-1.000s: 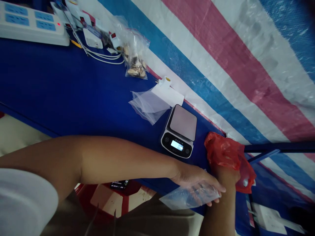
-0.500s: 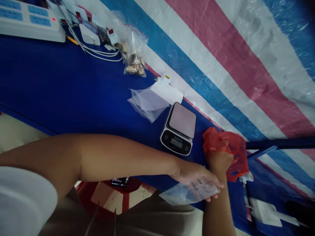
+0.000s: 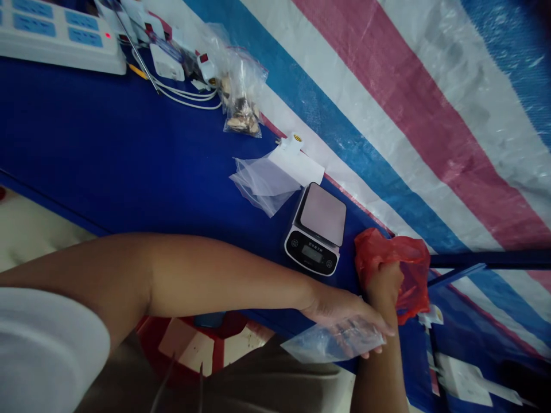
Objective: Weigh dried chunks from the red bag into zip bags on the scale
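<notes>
My left hand [image 3: 340, 310] is closed on a clear plastic bag [image 3: 321, 344], which hangs flat below the palm. Its fingertips reach across my right forearm. My right hand [image 3: 385, 281] is down inside a crumpled red plastic bag [image 3: 374, 244]; the fingers are hidden there, and I cannot make out what they touch. Just left of the red bag sits a digital kitchen scale [image 3: 322, 215] with a bare weighing plate and a small grey display. Several flat clear bags [image 3: 267, 183] lie behind it, partly over a white sheet [image 3: 299, 163].
A filled clear bag of pale, dried-looking slices [image 3: 241, 117] leans by the striped tarp [image 3: 344, 97]. Cables and plugs crowd beside a white power strip [image 3: 81, 49] at back left. Below the blue table [image 3: 129, 160] is a red stool [image 3: 219, 353]. Blue bars stand at right.
The view has shifted slightly, so the table things appear a little further right and lower. My right hand has shifted slightly inside the red bag. My left hand keeps the clear bag.
</notes>
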`<state>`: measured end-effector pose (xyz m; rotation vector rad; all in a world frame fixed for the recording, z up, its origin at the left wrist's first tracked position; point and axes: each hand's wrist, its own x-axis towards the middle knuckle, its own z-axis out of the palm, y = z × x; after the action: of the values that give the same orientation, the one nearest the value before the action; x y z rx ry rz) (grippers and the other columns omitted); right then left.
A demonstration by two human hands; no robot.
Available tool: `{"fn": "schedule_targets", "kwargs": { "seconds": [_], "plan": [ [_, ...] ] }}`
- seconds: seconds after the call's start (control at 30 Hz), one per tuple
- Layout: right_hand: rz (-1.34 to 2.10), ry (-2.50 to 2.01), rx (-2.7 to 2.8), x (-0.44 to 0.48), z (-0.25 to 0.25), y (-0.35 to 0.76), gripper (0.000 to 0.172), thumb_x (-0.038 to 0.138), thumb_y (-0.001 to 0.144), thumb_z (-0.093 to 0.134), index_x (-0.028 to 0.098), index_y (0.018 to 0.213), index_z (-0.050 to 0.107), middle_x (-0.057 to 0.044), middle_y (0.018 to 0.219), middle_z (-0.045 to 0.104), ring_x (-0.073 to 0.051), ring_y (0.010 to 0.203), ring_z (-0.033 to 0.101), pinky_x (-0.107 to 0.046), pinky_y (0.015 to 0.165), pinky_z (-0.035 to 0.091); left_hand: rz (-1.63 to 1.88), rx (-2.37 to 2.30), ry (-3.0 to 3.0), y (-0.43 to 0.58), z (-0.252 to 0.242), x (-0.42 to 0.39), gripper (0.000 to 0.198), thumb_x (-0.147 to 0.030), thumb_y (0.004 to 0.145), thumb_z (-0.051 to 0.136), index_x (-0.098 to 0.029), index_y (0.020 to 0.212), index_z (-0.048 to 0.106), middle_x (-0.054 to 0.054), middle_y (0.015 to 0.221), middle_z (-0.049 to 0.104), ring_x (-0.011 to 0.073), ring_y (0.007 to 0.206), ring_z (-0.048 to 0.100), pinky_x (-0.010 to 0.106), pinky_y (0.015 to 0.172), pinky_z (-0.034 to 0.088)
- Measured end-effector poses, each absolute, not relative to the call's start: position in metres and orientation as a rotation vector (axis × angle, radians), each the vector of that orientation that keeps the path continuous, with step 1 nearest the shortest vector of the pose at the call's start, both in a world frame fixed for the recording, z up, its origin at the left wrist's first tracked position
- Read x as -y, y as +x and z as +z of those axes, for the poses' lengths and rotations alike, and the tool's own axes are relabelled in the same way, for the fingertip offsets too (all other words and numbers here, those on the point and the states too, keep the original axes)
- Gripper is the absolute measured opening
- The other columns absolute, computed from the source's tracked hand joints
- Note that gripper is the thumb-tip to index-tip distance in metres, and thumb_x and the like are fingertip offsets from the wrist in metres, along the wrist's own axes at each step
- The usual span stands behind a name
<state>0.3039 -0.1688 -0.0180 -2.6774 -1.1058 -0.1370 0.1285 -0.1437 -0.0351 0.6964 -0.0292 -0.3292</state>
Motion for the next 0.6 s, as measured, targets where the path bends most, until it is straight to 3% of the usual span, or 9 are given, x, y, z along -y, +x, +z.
{"fn": "schedule_targets", "kwargs": {
  "seconds": [0.1,0.2,0.43,0.6],
  "plan": [
    [-0.174,-2.453,1.089,0.173,-0.019,0.315,0.060,0.046,0.090,0.040,0.007,0.131,0.058,-0.026,0.122,0.066,-0.040,0.114,0.063,-0.049,0.091,0.049,-0.326,0.029,0.690,0.128,-0.034,0.143,0.033,-0.050,0.066,0.082,-0.021,0.079,0.072,0.002,0.092,0.069,0.0164,0.080,0.066,0.030,0.070,0.054],
    [-0.063,-2.302,1.002,0.176,-0.019,0.321,0.055,0.044,0.087,0.043,0.009,0.124,0.063,-0.021,0.123,0.067,-0.034,0.115,0.063,-0.045,0.097,0.048,-0.308,0.032,0.703,0.126,-0.033,0.142,0.029,-0.048,0.071,0.078,-0.021,0.080,0.071,0.002,0.092,0.069,0.0153,0.080,0.067,0.029,0.072,0.055],
    [0.392,-2.150,0.670,0.178,-0.013,0.304,0.048,0.046,0.087,0.048,0.014,0.120,0.062,-0.015,0.107,0.072,-0.025,0.086,0.070,-0.036,0.072,0.058,-0.310,0.020,0.714,0.118,-0.028,0.140,0.020,-0.043,0.083,0.067,-0.023,0.084,0.070,0.000,0.095,0.067,0.0115,0.082,0.067,0.028,0.076,0.053],
    [0.296,-2.118,0.800,0.175,-0.014,0.304,0.045,0.042,0.085,0.047,0.011,0.114,0.064,-0.014,0.100,0.073,-0.025,0.086,0.069,-0.035,0.073,0.057,-0.337,0.001,0.667,0.123,-0.030,0.141,0.042,-0.049,0.065,0.083,-0.019,0.090,0.069,0.002,0.098,0.066,0.0155,0.083,0.065,0.032,0.078,0.052]
  ]
}}
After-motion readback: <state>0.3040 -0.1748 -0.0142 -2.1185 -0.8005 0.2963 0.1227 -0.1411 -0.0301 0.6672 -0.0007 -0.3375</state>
